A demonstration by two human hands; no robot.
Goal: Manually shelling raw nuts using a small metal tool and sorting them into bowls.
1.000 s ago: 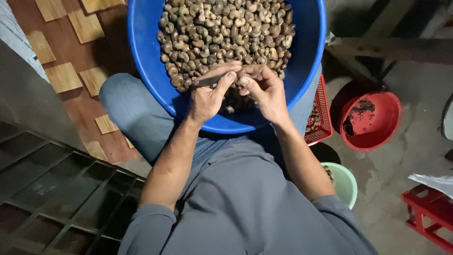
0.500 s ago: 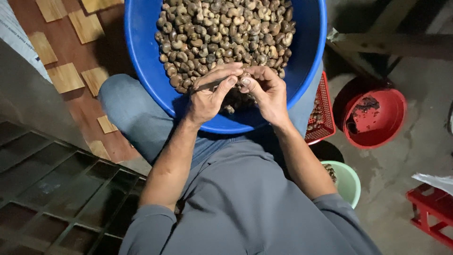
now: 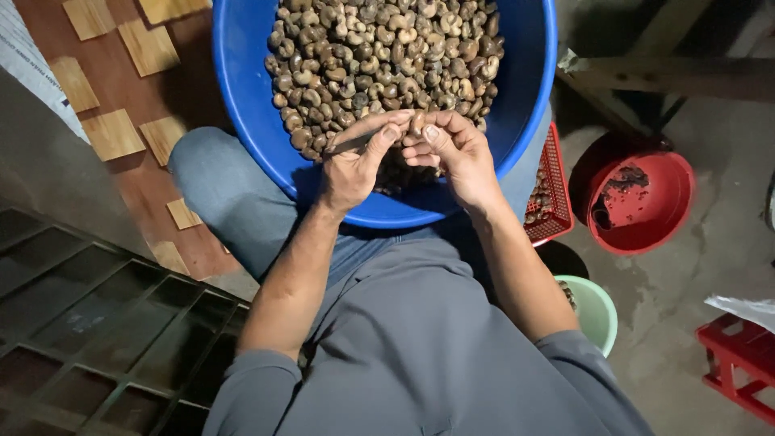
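From my head camera, my right hand (image 3: 456, 157) pinches one nut (image 3: 417, 123) at its fingertips, over the near edge of the blue basin (image 3: 242, 97). My left hand (image 3: 351, 165) is closed on a small blade (image 3: 349, 144), I think, its long axis pointing right toward the nut, just beside it, nearly touching.

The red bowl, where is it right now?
In the head view the red bowl sits on the floor at the person's right, beside the red basket and beyond the green bowl.
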